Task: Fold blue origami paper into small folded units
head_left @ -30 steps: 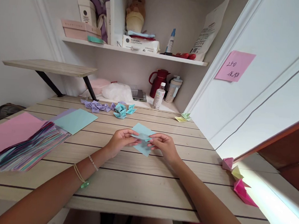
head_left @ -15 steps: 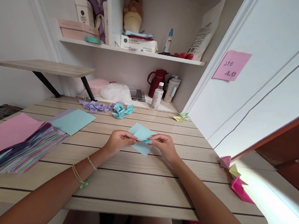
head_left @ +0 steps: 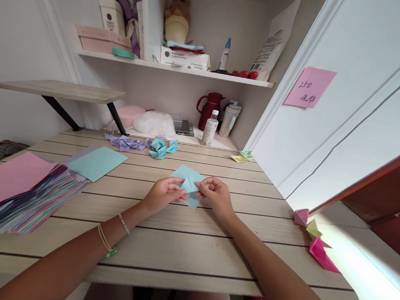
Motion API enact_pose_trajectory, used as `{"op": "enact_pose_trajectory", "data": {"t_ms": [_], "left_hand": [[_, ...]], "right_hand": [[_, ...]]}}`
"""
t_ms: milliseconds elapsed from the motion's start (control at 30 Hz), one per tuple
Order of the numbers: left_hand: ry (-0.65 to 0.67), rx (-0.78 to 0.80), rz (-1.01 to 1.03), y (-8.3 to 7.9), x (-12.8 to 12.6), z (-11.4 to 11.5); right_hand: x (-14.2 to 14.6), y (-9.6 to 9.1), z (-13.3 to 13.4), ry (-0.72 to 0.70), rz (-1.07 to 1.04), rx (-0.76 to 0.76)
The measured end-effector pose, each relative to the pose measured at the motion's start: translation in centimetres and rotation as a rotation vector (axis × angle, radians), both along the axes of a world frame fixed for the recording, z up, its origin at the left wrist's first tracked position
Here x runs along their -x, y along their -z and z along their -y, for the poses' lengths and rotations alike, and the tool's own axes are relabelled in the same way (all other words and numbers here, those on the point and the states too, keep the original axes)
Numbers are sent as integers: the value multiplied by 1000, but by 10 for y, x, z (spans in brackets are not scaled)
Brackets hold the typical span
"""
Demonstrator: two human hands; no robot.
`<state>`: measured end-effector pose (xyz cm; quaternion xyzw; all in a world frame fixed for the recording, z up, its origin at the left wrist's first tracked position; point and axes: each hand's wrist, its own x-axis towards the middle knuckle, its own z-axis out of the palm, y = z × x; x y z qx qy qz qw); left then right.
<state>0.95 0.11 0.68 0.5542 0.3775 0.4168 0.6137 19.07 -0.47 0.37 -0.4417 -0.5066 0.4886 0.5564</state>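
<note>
Between my two hands a folded light-blue paper [head_left: 189, 185] is held up, with a triangular flap and a crease line facing me. My left hand [head_left: 163, 194] pinches its left side between thumb and fingers. From the right, my right hand [head_left: 216, 195] grips the other edge with thumb and curled fingers. Beneath it lies a flat light-blue sheet [head_left: 193, 202], turned cornerwise on the wooden table [head_left: 178, 250]; the hands and the folded paper cover its middle.
On the left are a thick stack of coloured paper [head_left: 44, 198] and a blue sheet [head_left: 98, 163]. Purple folded pieces [head_left: 126, 143] and teal folded pieces [head_left: 159, 148] lie at the back. Pink and yellow folded pieces [head_left: 321, 254] sit at the right edge. A bottle [head_left: 210, 130] stands behind.
The folded paper has been turned in my hands, so a creased triangular face now shows. My left thumb has moved lower, and my right fingers have shifted along the edge.
</note>
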Motion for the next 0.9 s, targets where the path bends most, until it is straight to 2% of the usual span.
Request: {"op": "enact_pose_trajectory", "data": {"t_ms": [300, 667, 900], "left_hand": [[-9, 72, -6, 5, 0, -1], [47, 31, -69, 9, -1, -3], [32, -2, -43, 9, -2, -2]], "right_hand": [[3, 7, 0, -115, 45, -27], [5, 9, 1, -98, 25, 13], [9, 9, 3, -176, 11, -15]]}}
